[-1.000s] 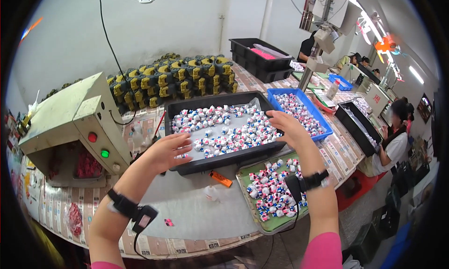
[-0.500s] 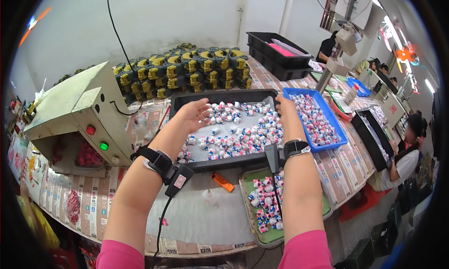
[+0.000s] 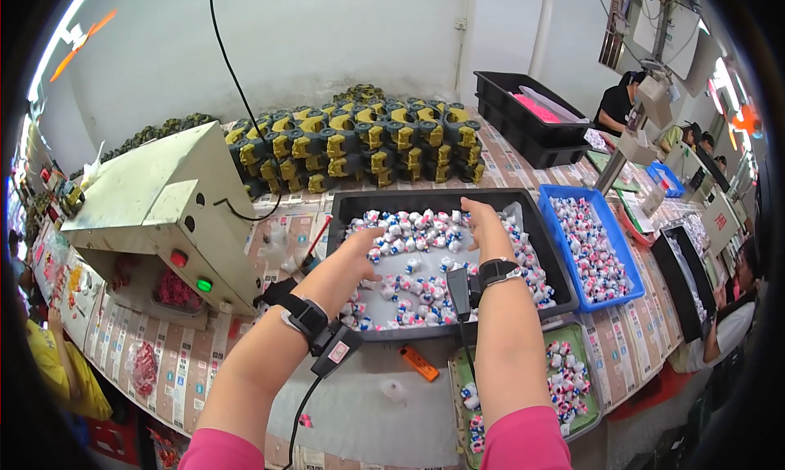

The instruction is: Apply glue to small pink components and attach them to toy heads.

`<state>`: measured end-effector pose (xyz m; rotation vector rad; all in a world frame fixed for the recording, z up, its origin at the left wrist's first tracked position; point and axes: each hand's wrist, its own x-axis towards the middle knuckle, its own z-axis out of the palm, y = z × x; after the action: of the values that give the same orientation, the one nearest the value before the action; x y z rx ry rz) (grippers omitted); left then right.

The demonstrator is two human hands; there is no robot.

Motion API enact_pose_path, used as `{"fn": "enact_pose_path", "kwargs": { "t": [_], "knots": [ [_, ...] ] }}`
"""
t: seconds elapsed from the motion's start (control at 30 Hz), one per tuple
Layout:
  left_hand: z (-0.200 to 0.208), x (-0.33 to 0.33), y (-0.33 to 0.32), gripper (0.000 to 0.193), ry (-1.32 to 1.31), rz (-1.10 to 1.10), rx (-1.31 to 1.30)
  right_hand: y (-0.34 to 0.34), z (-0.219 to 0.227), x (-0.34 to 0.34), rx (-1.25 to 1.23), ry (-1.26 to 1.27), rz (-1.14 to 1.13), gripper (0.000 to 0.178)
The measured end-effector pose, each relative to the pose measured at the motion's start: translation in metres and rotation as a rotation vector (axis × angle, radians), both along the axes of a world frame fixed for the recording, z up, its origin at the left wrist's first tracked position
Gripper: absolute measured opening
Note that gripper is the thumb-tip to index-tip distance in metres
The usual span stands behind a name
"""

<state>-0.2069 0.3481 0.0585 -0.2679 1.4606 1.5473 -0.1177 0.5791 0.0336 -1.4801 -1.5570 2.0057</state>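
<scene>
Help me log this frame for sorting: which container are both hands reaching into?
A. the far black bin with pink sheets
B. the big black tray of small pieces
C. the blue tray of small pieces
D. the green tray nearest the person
B: the left hand and right hand are both over the big black tray among its small white figures.

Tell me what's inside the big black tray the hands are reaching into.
The black tray holds many small white pieces with red and blue marks, spread over a pale liner. The left hand and right hand cover part of the pile; what lies beneath them is hidden.

Left hand (image 3: 365, 245) and right hand (image 3: 482, 225) reach into black tray (image 3: 549, 253) of small toys (image 3: 409, 266).
</scene>
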Motion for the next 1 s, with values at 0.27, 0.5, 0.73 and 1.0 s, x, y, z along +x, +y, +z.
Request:
{"fn": "enact_pose_path", "kwargs": {
  "t": [0.27, 0.5, 0.73, 1.0],
  "knots": [
    [-0.032, -0.022, 0.042, 0.075, -0.013, 0.265, -0.153, -0.016, -0.024, -0.030, 0.077, -0.140, 0.150, 0.070],
    [-0.050, -0.035, 0.071, 0.065, -0.010, 0.159, -0.139, -0.043, -0.038, -0.060, -0.135, 0.163, 0.176, 0.063],
    [-0.076, -0.030, 0.067, 0.054, 0.207, 0.298, -0.123, -0.094, -0.019, -0.077, 0.025, 0.077, 0.093, 0.049],
    [-0.065, -0.010, 0.075, 0.043, 0.242, 0.385, 0.082, -0.093, -0.025, -0.071, -0.071, 0.429, -0.052, 0.034]
  ]
}}
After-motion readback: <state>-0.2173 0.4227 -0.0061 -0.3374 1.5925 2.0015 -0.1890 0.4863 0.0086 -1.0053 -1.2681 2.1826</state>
